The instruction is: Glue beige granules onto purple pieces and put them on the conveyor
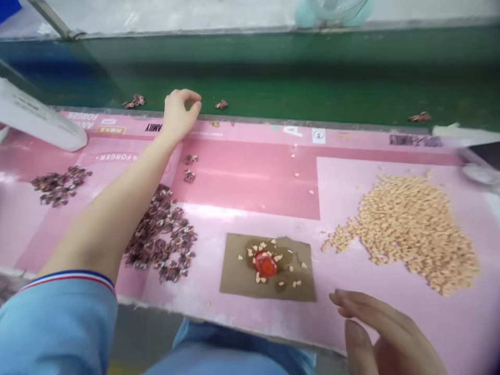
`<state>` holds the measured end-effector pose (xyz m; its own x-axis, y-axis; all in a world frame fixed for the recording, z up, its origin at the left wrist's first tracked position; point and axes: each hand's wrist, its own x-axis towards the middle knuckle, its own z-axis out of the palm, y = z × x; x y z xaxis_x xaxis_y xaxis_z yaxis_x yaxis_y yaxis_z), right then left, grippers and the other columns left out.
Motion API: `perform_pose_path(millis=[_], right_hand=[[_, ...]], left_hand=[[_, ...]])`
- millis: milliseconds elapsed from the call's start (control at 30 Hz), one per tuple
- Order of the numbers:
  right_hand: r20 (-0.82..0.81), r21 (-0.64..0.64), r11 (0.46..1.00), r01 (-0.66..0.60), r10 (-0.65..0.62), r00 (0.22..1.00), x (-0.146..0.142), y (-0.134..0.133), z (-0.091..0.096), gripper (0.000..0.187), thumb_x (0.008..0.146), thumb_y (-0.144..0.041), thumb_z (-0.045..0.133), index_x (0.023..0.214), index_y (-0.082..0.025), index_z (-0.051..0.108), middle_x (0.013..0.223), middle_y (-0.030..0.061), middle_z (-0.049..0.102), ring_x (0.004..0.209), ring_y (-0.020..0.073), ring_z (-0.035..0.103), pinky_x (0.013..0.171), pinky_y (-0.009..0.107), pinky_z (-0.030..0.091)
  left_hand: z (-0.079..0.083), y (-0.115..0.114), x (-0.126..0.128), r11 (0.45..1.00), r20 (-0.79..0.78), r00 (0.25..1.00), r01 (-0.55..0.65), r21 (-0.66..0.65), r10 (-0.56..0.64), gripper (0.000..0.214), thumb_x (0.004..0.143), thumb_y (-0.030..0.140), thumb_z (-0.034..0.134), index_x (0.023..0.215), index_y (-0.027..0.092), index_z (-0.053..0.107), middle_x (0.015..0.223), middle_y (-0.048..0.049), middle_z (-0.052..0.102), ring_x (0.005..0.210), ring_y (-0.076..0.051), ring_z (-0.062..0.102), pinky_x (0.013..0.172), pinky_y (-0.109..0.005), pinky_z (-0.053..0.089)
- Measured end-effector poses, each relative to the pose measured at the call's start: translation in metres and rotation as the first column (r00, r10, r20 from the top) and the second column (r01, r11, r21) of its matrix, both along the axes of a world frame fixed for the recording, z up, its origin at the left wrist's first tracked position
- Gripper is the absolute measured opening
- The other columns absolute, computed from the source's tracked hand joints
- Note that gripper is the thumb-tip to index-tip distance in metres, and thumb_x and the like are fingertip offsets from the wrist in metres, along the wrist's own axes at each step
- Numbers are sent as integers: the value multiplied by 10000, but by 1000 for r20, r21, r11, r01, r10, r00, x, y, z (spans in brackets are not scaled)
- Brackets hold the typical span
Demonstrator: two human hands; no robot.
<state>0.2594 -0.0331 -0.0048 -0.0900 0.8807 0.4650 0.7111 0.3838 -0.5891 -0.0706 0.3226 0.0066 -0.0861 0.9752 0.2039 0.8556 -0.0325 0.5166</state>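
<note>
My left hand (180,113) is stretched far forward to the back edge of the pink sheet (250,172), by the green conveyor belt (297,94). Its fingers are curled with the tips apart, and I see nothing in them. A small dark reddish piece (221,104) lies on the belt just right of it. My right hand (380,325) hovers open, fingers out flat, near the front edge, right of a brown cardboard square (234,268) that carries a red cap (265,264) and scattered beige bits. A pile of dark maroon pieces (162,237) lies under my left forearm.
A large heap of beige pieces (410,229) covers the right side. A smaller maroon pile (58,185) lies at the left, near a white object (37,117). More maroon pieces (135,100) and another (420,117) rest on the belt.
</note>
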Motion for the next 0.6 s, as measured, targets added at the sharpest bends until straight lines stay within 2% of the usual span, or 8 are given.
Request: perform_pose_path(millis=[67, 133, 233, 333, 433, 600], right_hand=[[62, 60, 956, -287, 283, 957, -20, 6, 7, 175, 920, -102, 634, 1014, -230, 708, 858, 41, 789, 744, 168, 761, 637, 251, 627], [76, 87, 938, -337, 331, 941, -49, 6, 9, 135, 936, -91, 590, 934, -203, 664, 791, 21, 774, 710, 144, 742, 670, 246, 610], [123, 52, 917, -397, 388, 913, -93, -3, 3, 207, 986, -68, 477, 933, -173, 647, 841, 27, 777, 742, 144, 722, 728, 284, 578], [152, 31, 916, -399, 390, 908, -119, -10, -8, 239, 1007, -49, 441, 984, -154, 655, 951, 47, 793, 842, 162, 704, 782, 309, 547], [199, 37, 917, -398, 383, 902, -127, -8, -13, 248, 1030, -59, 420, 999, -148, 649, 1035, 52, 797, 916, 180, 677, 784, 312, 516], [242, 30, 905, -424, 405, 881, -126, -3, -11, 262, 1054, -73, 395, 985, -155, 634, 911, 26, 779, 882, 176, 645, 766, 299, 483]], left_hand=[[8, -32, -8, 999, -17, 999, 42, -22, -42, 273, 949, 164, 553, 1155, 84, 713, 1155, 33, 756, 1182, -136, 621, 1093, -241, 405], [17, -74, -15, 995, -21, 994, 103, -12, -103, 254, 933, 165, 561, 1107, 138, 744, 1153, 41, 766, 1188, -167, 640, 1095, -259, 423], [27, -139, -24, 979, -15, 981, 195, 60, -194, 199, 907, 183, 596, 1006, 223, 765, 1144, -8, 785, 1185, -249, 660, 1118, -359, 435], [33, -189, -35, 960, 3, 963, 267, 87, -268, 181, 907, 252, 589, 974, 254, 757, 1105, -46, 786, 1112, -283, 678, 1072, -420, 454], [35, -216, -46, 952, 23, 954, 296, 74, -298, 189, 911, 300, 579, 976, 260, 752, 1067, -61, 783, 1068, -290, 679, 1037, -432, 465], [31, -232, -58, 944, 58, 947, 309, 114, -317, 179, 929, 317, 595, 964, 267, 763, 1020, -71, 785, 1048, -288, 687, 1002, -426, 487]])
